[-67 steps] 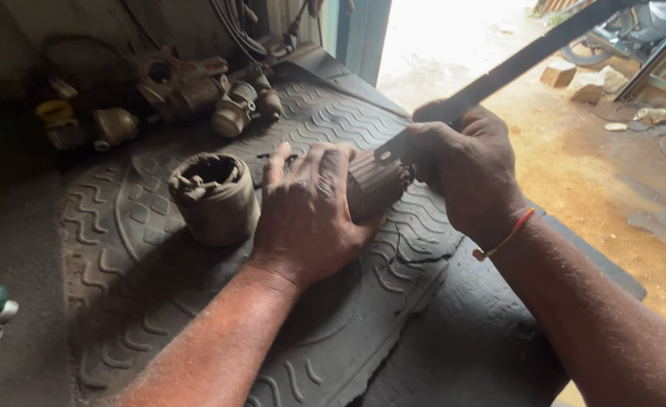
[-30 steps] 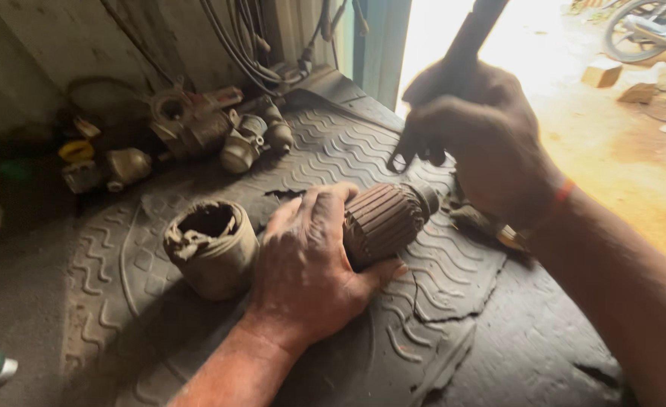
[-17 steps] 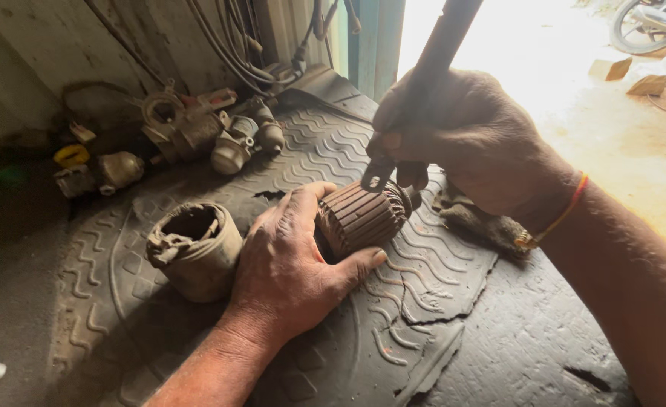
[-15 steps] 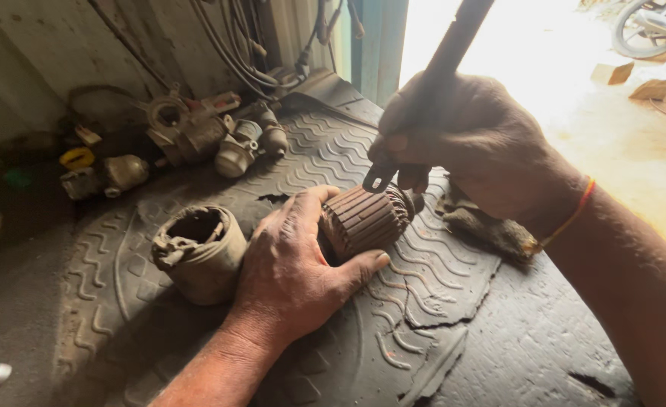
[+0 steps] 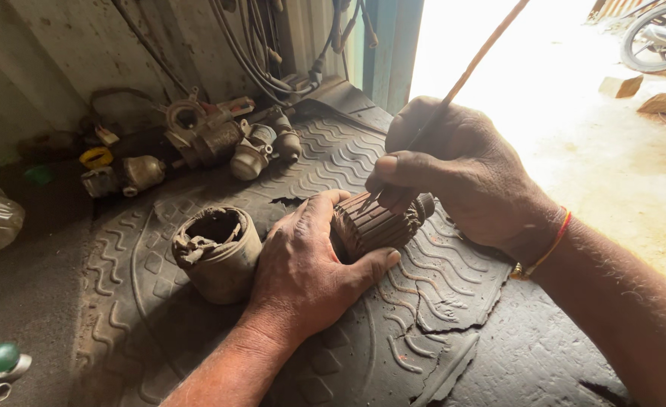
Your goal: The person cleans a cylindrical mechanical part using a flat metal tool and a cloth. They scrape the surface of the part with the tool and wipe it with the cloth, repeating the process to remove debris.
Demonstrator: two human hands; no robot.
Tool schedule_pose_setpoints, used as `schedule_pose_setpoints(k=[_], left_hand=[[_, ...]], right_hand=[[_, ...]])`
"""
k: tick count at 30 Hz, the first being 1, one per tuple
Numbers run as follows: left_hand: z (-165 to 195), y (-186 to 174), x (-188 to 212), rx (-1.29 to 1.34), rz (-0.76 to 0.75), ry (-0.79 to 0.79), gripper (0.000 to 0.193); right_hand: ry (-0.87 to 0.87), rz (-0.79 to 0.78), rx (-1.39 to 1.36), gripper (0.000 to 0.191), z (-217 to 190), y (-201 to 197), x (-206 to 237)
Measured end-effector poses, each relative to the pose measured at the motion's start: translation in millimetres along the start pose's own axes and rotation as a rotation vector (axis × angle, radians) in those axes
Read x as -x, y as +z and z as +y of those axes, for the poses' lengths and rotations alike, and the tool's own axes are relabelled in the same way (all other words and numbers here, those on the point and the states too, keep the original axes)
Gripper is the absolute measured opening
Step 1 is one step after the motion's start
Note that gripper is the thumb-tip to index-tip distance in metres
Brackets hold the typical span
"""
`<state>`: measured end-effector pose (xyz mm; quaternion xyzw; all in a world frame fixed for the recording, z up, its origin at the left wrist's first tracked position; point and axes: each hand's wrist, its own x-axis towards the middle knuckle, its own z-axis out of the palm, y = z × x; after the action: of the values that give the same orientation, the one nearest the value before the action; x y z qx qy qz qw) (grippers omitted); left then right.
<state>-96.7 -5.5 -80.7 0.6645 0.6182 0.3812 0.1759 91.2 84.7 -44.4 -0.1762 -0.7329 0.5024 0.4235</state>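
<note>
— Left hand [image 5: 303, 279] clamps our ribbed rotor [image 5: 374, 226] just right of the stator shell [image 5: 216, 252]?
— Yes; right hand [image 5: 461, 181] pinches the thin blade [image 5: 483, 49] into its grooves. Grime remains, so we're midway.

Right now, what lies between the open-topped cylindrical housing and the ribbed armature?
In the head view, the left hand fills that stretch: its back sits against the cylindrical housing, while thumb and fingers wrap the ribbed armature on the rubber mat.
</note>
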Motion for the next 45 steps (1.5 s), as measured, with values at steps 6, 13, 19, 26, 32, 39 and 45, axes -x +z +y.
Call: schedule_pose_setpoints(k=[6, 13, 19, 26, 32, 39, 45], left_hand=[[1, -1, -1, -0.015, -0.007, -0.017, 0.074], [-4, 3, -1, -0.031, 0.022, 0.027, 0.074], [-4, 8, -2, -0.04, 0.056, 0.054, 0.07], [-2, 7, -4, -0.058, 0.045, 0.043, 0.069], [-2, 3, -1, -0.04, 0.037, 0.029, 0.073], [-3, 1, 0, -0.03, 0.015, 0.029, 0.072], [-4, 1, -1, -0.065, 0.028, 0.04, 0.074]], right_hand=[[0.035, -0.001, 0.03, 0.02, 3, 4, -1], [0.036, -0.004, 0.073, 0.02, 8, 4, 0], [0.075, 0.095, 0.341, 0.016, -5, -26, -6], [-0.032, 0.07, 0.013, 0.015, 0, -20, -3], [0.043, 0.091, -0.013, 0.016, 2, 4, -2], [0.086, 0.09, -0.035, 0.017, 2, 11, -1], [0.092, 0.078, -0.028, 0.018, 4, 13, 0]])
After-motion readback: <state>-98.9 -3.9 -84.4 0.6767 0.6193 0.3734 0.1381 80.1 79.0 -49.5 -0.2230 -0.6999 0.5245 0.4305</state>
